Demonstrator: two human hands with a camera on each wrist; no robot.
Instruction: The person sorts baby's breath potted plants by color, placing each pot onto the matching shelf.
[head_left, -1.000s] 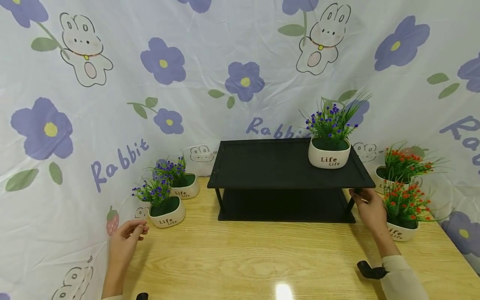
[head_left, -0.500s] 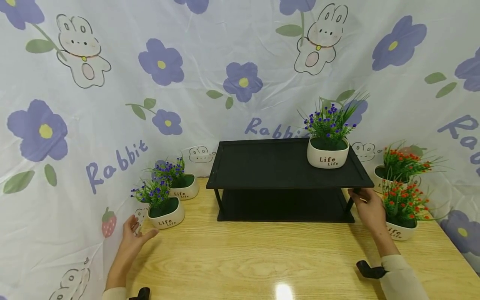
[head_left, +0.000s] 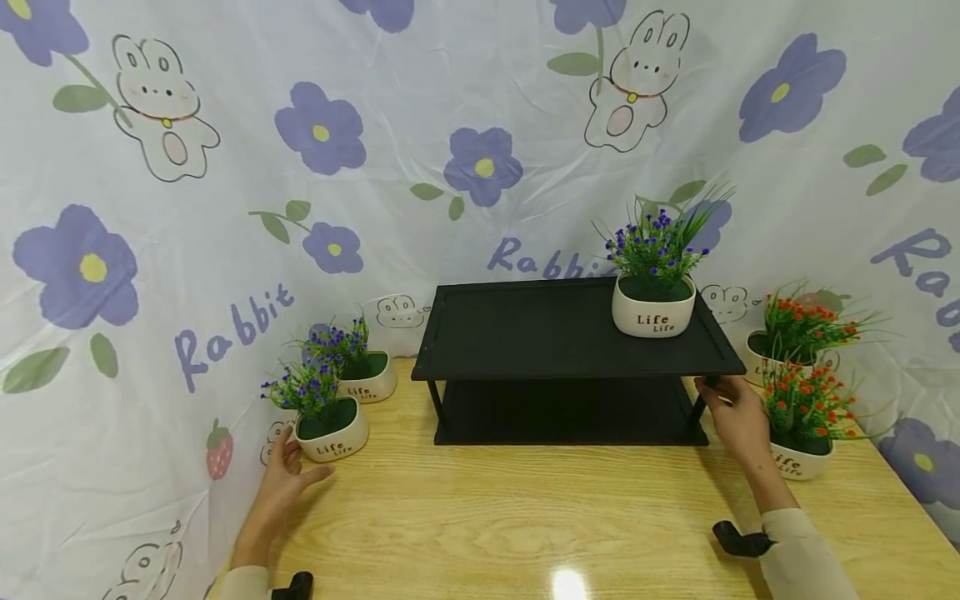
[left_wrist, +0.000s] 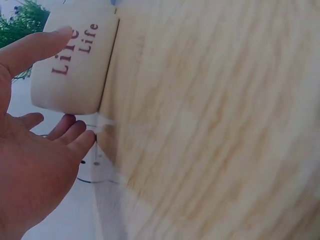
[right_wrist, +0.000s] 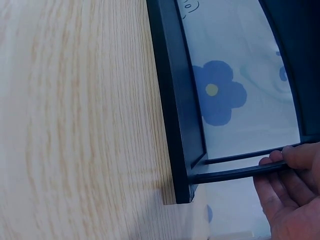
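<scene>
The left hand [head_left: 282, 492] is beside the front-left white pot [head_left: 332, 440] with purple flowers, thumb and fingers spread. In the left wrist view the thumb lies before the lettered face of that pot [left_wrist: 75, 60] and the fingertips are at its end; whether they touch cannot be told. The right hand [head_left: 738, 421] pinches the front right post of the black two-tier shelf [head_left: 525, 333]. In the right wrist view that hand [right_wrist: 295, 192] has its thumb and fingers around the thin black post [right_wrist: 230, 174].
A white pot with purple flowers [head_left: 654, 315] stands on the shelf's top right. Another such pot [head_left: 372, 385] sits behind the front-left one. Two pots with red flowers [head_left: 804, 460] stand right of the shelf. A patterned cloth [head_left: 412, 75] hangs behind the wooden table [head_left: 480, 517].
The left hand has opened its fingers and moved right and forward to the front-left pot. The right hand has stayed at the shelf post.
</scene>
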